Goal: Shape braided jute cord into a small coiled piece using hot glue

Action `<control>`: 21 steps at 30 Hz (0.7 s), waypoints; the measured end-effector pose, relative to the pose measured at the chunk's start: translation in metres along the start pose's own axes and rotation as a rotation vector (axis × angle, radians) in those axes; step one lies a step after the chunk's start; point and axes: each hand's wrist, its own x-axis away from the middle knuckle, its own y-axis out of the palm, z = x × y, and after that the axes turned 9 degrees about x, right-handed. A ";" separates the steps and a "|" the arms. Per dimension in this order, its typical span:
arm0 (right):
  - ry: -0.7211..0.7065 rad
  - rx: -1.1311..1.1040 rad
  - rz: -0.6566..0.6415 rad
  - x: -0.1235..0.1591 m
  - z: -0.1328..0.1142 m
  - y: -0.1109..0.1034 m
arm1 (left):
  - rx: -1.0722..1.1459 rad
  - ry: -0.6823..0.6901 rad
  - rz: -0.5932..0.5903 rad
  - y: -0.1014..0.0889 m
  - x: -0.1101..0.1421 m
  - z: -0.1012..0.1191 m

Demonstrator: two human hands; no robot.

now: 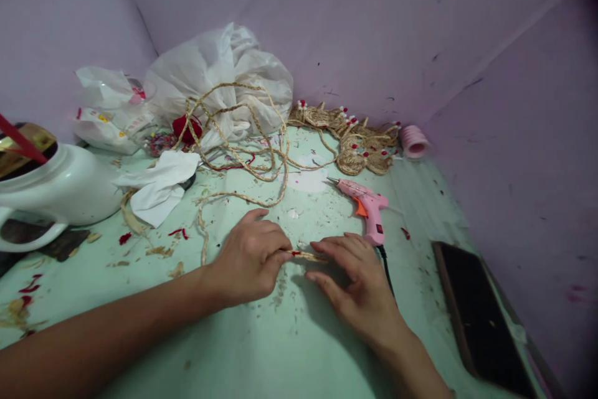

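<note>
My left hand [255,254] is closed in a pinch on a braided straw cord [306,255], near a spot of red on it. The cord's short end sticks out to the right. My right hand [352,274] is beside that end with thumb and fingers apart; whether a fingertip touches the cord I cannot tell. The rest of the braided cord [284,168] loops back over the table towards a plastic bag. Behind my right hand lies a pink glue gun [363,200] with an orange trigger, its nozzle pointing left.
Coiled straw pieces with red and white beads [364,153] lie by the wall beside a pink spool [414,141]. A white plastic bag [219,69], red yarn [187,129], white paper [163,184] and a white mug [79,184] stand left. A phone [481,318] lies right; scraps litter the green table [299,349].
</note>
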 end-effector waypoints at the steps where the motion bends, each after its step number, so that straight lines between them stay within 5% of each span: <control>1: 0.018 -0.005 0.002 0.000 0.004 -0.004 | 0.007 -0.014 0.009 -0.001 0.000 -0.002; 21: -0.024 0.067 -0.024 -0.003 0.008 -0.010 | 0.033 0.092 0.005 -0.005 -0.005 -0.004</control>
